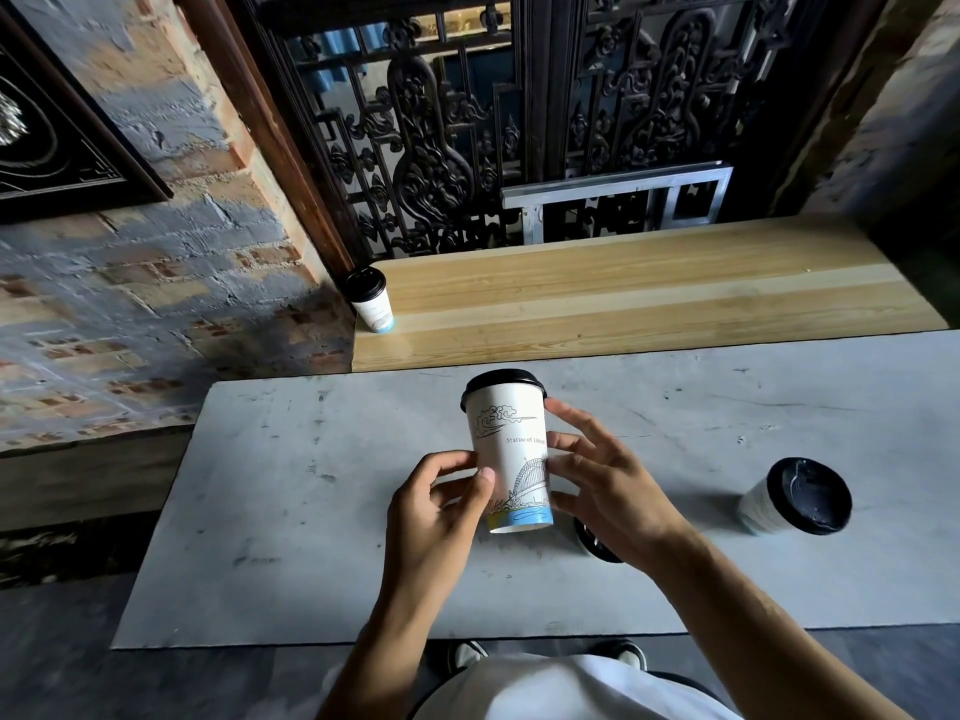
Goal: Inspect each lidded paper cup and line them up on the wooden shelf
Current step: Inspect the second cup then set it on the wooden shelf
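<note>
Head view has me holding a lidded paper cup [511, 454] upright above the desk [291, 511], left hand [441, 511] pinching its lower wall, right hand [602, 491] cradling the other side with spread fingers. I'm judging it light, thin-walled and easily crushed, so I'm gripping mid-wall, not the black lid. Beyond my hands, the wooden shelf [623, 293] is carrying one cup [371, 298].

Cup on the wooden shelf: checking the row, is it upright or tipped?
Upright: the cup stands on its base at the shelf's left end, lid on top.

One cup [370, 298] at wooden shelf's [649, 298] left end.
</note>
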